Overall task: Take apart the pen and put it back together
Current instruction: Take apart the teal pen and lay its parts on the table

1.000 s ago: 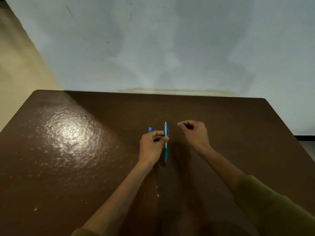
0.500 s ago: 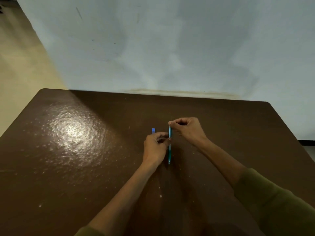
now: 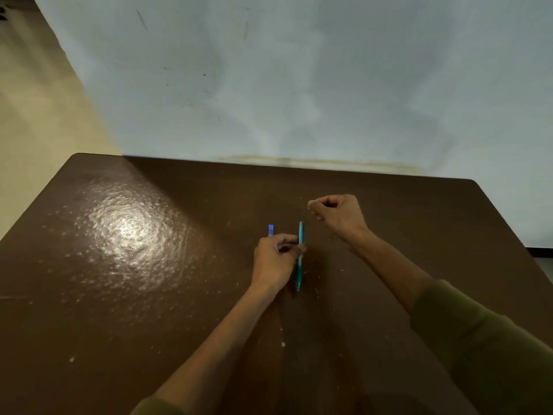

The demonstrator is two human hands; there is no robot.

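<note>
right hand (image 3: 338,217) | lifted off pen (image 3: 300,256) top | fingers pinched

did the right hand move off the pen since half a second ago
Yes. The right hand was pinching the top of the teal pen; now it sits up and to the right of it, fingers curled, apart from the pen, which the left hand holds.

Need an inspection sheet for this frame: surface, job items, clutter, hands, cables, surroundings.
Surface: brown table, glossy, with glare patch and pale specks.
Job's things: teal pen pointing away from the person; small blue piece lying apart, to its left.
Clutter: nothing seen.
Grippers: left hand pinches the pen mid-barrel; right hand raised clear of the pen, fingers curled, contents not visible.
Cables: nothing seen.
Surroundings: pale wall behind table; beige floor to the left.
</note>
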